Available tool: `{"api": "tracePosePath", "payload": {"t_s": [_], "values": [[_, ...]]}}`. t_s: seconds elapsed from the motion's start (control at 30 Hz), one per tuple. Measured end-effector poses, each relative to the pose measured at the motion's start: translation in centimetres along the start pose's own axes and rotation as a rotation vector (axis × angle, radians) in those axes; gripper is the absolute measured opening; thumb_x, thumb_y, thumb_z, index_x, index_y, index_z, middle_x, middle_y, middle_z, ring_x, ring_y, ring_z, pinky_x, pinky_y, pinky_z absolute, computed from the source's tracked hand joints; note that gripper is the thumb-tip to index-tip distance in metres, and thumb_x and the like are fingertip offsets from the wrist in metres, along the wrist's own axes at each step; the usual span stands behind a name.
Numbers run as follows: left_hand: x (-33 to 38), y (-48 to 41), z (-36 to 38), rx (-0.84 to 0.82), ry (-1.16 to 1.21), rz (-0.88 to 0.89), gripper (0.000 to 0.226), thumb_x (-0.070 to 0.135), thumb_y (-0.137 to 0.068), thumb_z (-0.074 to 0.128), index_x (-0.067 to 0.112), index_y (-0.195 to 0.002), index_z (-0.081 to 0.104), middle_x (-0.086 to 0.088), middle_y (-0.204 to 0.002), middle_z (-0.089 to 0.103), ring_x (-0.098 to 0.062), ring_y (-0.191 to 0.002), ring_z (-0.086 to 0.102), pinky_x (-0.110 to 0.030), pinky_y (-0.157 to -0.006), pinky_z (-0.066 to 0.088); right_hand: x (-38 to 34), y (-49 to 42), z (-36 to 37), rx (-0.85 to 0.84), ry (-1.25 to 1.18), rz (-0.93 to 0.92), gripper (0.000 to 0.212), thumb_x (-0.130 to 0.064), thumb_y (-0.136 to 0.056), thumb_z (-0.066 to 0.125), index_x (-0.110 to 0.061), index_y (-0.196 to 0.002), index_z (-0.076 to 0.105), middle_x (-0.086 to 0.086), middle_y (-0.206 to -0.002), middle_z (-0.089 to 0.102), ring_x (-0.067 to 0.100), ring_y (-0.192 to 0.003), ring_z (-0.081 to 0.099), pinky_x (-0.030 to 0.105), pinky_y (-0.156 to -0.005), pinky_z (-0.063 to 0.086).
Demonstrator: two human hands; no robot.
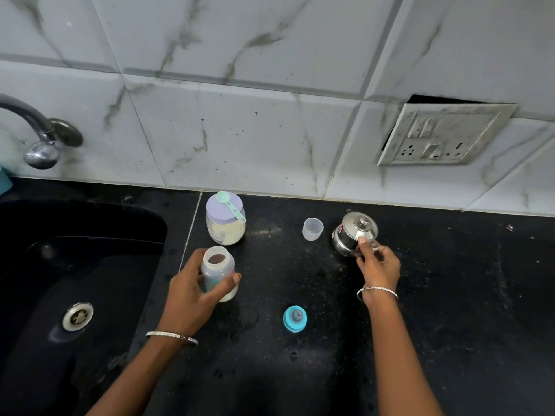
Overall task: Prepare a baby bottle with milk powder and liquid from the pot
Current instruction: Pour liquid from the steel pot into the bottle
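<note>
A: How was the black stone desk laid out?

B: The lidded jar of pale powder stood behind the open baby bottle, which the left hand gripped.

A: And the right hand?

B: Closed, seemingly on the handle of the small lidded steel pot. The blue teat cap lay nearer.

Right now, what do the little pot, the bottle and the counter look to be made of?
Pot: polished metal, likely steel, with mirror-like reflections. Bottle: translucent plastic, it seems; cloudy walls show pale contents. Counter: dark polished stone, perhaps granite, finely speckled and glossy.
</note>
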State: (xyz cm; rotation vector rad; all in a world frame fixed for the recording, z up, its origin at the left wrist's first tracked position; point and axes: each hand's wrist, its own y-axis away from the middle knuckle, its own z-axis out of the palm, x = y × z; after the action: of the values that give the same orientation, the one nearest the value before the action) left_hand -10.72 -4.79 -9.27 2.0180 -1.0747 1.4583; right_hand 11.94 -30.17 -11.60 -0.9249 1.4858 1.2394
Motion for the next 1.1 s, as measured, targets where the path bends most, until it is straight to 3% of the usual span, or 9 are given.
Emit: {"api": "tracePosePath", "payload": {"t_s": [0.1, 0.27, 0.47, 0.57, 0.67, 0.73, 0.83, 1.0, 1.1], "values": [[0.6, 0.4, -0.4, 0.008, 0.004, 0.022, 0.04, 0.038, -0.072, 0.082, 0.031, -0.105, 0.062, 0.027, -0.098, 0.068, 0.001, -0.093, 0.066, -0.009, -0.072, 0.05, 0.1, 1.4, -1.0, -0.01, -0.012, 0.01, 0.025, -0.023, -0.088, 0.083, -0.013, -0.077, 0.063, 0.012, -0.091, 0.069, 0.02, -0.085, 0.065, 0.055, -0.099, 0.059], [1.4, 1.4, -0.6, 0.015, 0.018, 0.05, 0.036, 0.032, -0.073, 0.085, 0.031, -0.102, 0.062, 0.023, -0.097, 0.069, -0.002, -0.088, 0.067, -0.011, -0.072, 0.052, -0.3, 4.6, -3.3, -0.063, -0.001, 0.003, 0.028, -0.02, -0.089, 0.082, -0.01, -0.075, 0.06, 0.004, -0.078, 0.063, 0.017, -0.077, 0.058, 0.065, -0.1, 0.052], [2.5, 4.0, -0.6, 0.0, 0.048, 0.081, 0.04, 0.042, -0.069, 0.084, 0.029, -0.101, 0.063, 0.018, -0.094, 0.071, -0.003, -0.083, 0.068, -0.013, -0.071, 0.053, -2.8, 8.8, -6.1, -0.177, 0.137, -0.128, 0.038, -0.041, -0.082, 0.085, -0.022, -0.065, 0.057, 0.003, -0.082, 0.072, 0.018, -0.085, 0.066, 0.058, -0.094, 0.057], [2.9, 5.4, -0.5, -0.021, 0.065, 0.096, 0.041, 0.044, -0.069, 0.082, 0.028, -0.102, 0.063, 0.016, -0.093, 0.071, -0.004, -0.081, 0.067, -0.013, -0.071, 0.053, -4.9, 10.8, -6.7, -0.253, 0.185, -0.208, 0.045, -0.058, -0.071, 0.082, -0.024, -0.062, 0.054, -0.005, -0.082, 0.074, 0.013, -0.082, 0.064, 0.045, -0.079, 0.053], [3.1, 6.8, -0.1, -0.045, 0.1, 0.086, 0.044, 0.047, -0.068, 0.081, 0.027, -0.102, 0.063, 0.012, -0.09, 0.072, -0.003, -0.077, 0.066, -0.019, -0.07, 0.055, -6.8, 12.2, -6.9, -0.362, 0.212, -0.288, 0.042, -0.047, -0.082, 0.082, -0.021, -0.064, 0.054, -0.017, -0.067, 0.067, -0.002, -0.066, 0.058, 0.031, -0.069, 0.045], [3.3, 7.7, 0.0, -0.058, 0.101, 0.094, 0.043, 0.048, -0.068, 0.081, 0.028, -0.101, 0.063, 0.013, -0.088, 0.071, -0.001, -0.074, 0.064, -0.015, -0.068, 0.052, -7.9, 13.1, -6.9, -0.419, 0.231, -0.309, 0.04, -0.039, -0.087, 0.08, -0.015, -0.067, 0.055, -0.015, -0.072, 0.072, -0.003, -0.063, 0.059, 0.027, -0.067, 0.042], [3.6, 8.7, 0.1, -0.076, 0.101, 0.117, 0.038, 0.046, -0.07, 0.081, 0.03, -0.099, 0.062, 0.013, -0.087, 0.069, 0.0, -0.074, 0.063, -0.014, -0.067, 0.051, -9.7, 14.7, -6.4, -0.504, 0.267, -0.331, 0.038, -0.033, -0.09, 0.078, -0.014, -0.068, 0.054, -0.002, -0.09, 0.08, 0.007, -0.08, 0.068, 0.033, -0.073, 0.047], [4.0, 10.1, 0.5, -0.079, 0.102, 0.13, 0.039, 0.046, -0.07, 0.08, 0.034, -0.102, 0.061, 0.016, -0.09, 0.069, -0.002, -0.078, 0.063, -0.011, -0.068, 0.048, -12.1, 17.5, -5.2, -0.602, 0.311, -0.37, 0.037, -0.023, -0.091, 0.078, 0.0, -0.074, 0.054, -0.003, -0.099, 0.082, 0.015, -0.098, 0.074, 0.039, -0.084, 0.053], [4.3, 10.7, 0.6, -0.076, 0.113, 0.135, 0.039, 0.046, -0.07, 0.079, 0.035, -0.103, 0.061, 0.016, -0.093, 0.069, -0.006, -0.082, 0.064, -0.01, -0.069, 0.048, -13.3, 18.9, -4.3, -0.657, 0.318, -0.368, 0.028, -0.016, -0.091, 0.077, -0.009, -0.072, 0.058, -0.001, -0.102, 0.082, 0.02, -0.1, 0.074, 0.039, -0.086, 0.053]]}}
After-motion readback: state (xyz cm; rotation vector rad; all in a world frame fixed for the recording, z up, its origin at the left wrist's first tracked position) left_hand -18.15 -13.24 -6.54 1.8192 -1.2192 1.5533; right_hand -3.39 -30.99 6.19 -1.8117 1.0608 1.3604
